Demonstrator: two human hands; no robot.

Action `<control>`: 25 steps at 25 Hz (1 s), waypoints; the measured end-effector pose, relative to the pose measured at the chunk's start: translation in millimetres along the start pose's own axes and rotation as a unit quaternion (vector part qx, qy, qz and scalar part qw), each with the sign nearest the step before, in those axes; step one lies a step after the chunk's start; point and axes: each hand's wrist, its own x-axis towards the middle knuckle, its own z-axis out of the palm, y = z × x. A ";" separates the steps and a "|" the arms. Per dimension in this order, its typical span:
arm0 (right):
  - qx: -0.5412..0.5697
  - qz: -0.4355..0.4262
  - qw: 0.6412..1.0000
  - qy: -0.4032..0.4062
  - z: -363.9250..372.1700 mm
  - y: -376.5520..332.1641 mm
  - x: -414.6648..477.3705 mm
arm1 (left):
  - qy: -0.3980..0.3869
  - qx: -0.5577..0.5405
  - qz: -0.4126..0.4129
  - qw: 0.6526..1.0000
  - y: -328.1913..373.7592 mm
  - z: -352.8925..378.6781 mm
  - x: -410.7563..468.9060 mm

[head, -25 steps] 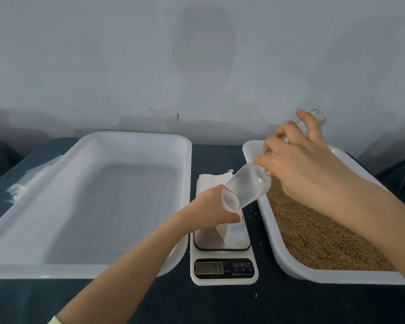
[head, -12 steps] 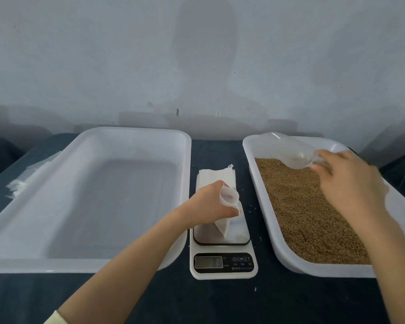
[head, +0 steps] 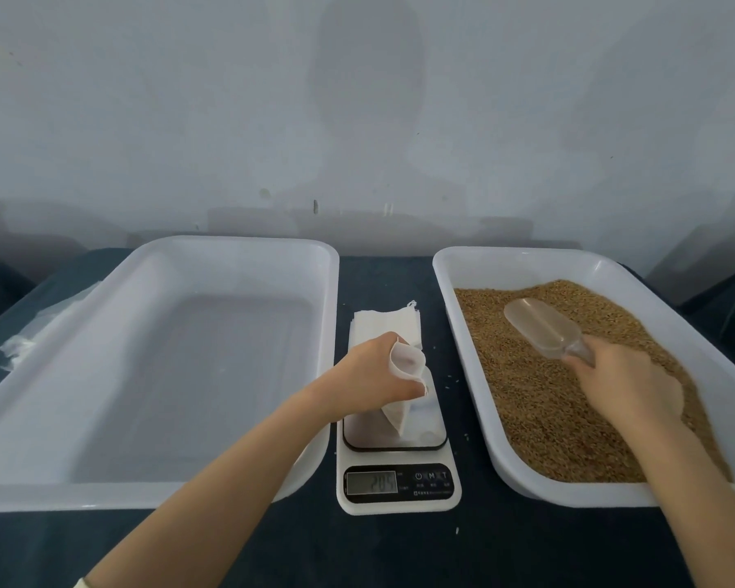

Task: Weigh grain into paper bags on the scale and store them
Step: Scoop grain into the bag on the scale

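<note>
Scale [head: 397, 481] at centre of the dark surface [head: 357, 553], between two white trays. Its display is lit; the digits are too blurred to read with certainty.

Head view, left to right:

1. Left tray [head: 153, 265]: large, white, nothing inside. A crumpled piece of clear plastic [head: 39, 333] lies on the surface just beyond its left rim.

2. Left hand [head: 376, 379]: positioned above the scale platform, fingers closed around the upper part of a white paper bag [head: 404, 375]. The bag mouth is held open and faces up and to the right. The bag's lower end hangs down to the platform and is tilted; whether it rests on the platform cannot be told.

3. Stack of flat paper bags [head: 374, 326]: lies on the surface directly behind the scale, between the two trays, partly hidden by the left hand.

4. Right tray [head: 501, 258]: white, filled with brown grain [head: 539, 401] across most of its floor.

5. Right hand [head: 631, 384]: over the grain, fingers closed around the handle of a clear plastic scoop [head: 539, 328]. The scoop bowl points away from the person and lies low on the grain surface, open side up.

6. Loose grains [head: 452, 379]: a few lie scattered on the surface beside the scale, near the right tray
</note>
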 end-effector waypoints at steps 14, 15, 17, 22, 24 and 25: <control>-0.082 -0.030 0.994 -0.067 8.9 -0.6 -2.3 | 0.000 0.000 0.004 1.000 0.8 0.4 0.1; -0.093 -0.034 0.992 -0.076 10.6 -1.3 -2.8 | 0.002 0.002 0.004 1.000 0.4 0.6 0.6; -0.092 -0.045 0.991 -0.082 14.5 -0.8 -1.9 | 0.003 0.008 0.003 1.000 -0.4 0.7 1.0; 0.052 -0.027 0.991 -0.122 23.0 1.4 0.9 | 0.003 0.012 0.000 1.000 -0.2 0.9 0.8; 0.092 -0.022 0.987 -0.130 24.1 0.7 0.3 | 0.002 0.015 0.002 1.000 0.1 0.5 0.6; 0.107 -0.019 0.986 -0.130 24.4 0.9 0.2 | 0.002 0.016 0.003 1.000 0.2 0.2 0.4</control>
